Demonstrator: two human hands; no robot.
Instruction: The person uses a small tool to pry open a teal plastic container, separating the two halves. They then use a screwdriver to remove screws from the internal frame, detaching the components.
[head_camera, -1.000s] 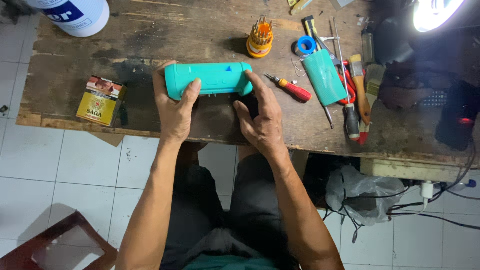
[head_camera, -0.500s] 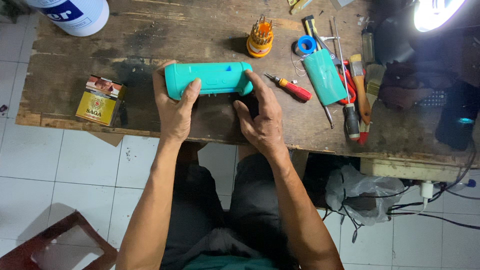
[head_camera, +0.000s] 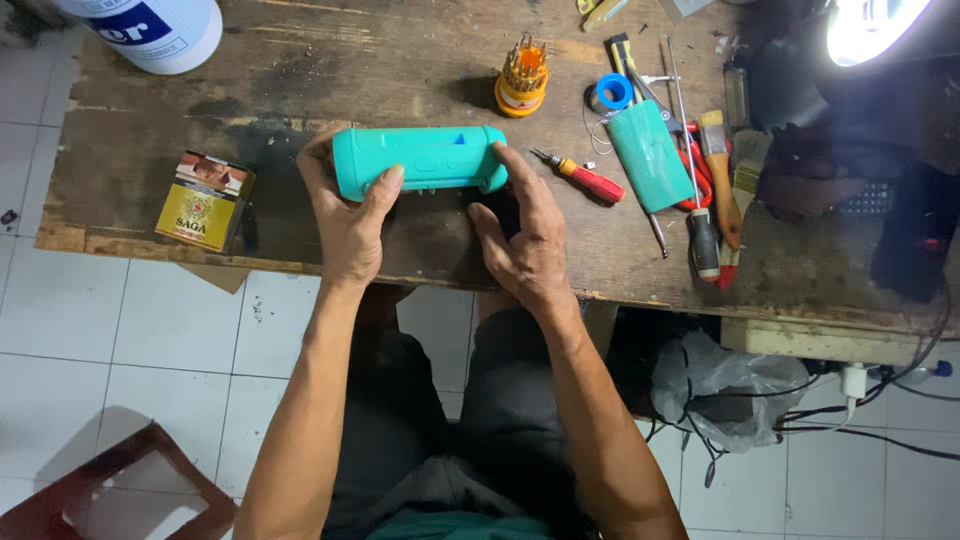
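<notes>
I look straight down from the head camera at a worn wooden bench (head_camera: 300, 60), with my two bare forearms reaching up from the bottom of the picture. Both hands hold a teal cylinder-shaped speaker (head_camera: 420, 158), which lies on its side near the bench's front edge, roughly at centre. My left hand (head_camera: 348, 222) grips its left end, fingers curled over the far side and thumb pressed on the near face. My right hand (head_camera: 525, 245) meets the right end, index finger stretched up along the end cap and thumb below; these fingers are spread on the casing rather than wrapped round it.

I judge that the speaker is being steadied and turned for inspection. Any next move calls for a firm left grip while the right fingers work the end.

Just right of the speaker lies a small red-handled screwdriver (head_camera: 590, 180). Beyond it sit a detached teal panel (head_camera: 650, 155), a blue tape roll (head_camera: 613, 91), brushes (head_camera: 722, 180) and longer tools. An orange holder of screwdriver bits (head_camera: 522, 78) stands behind the speaker. A yellow carton (head_camera: 203, 200) sits at the left, well apart.

A white container (head_camera: 150, 30) is cut off at the top edge. A bright lamp (head_camera: 870, 25) glares at the top right, and the dark items under it are hard to make out. The speaker's underside and far end cap are hidden
</notes>
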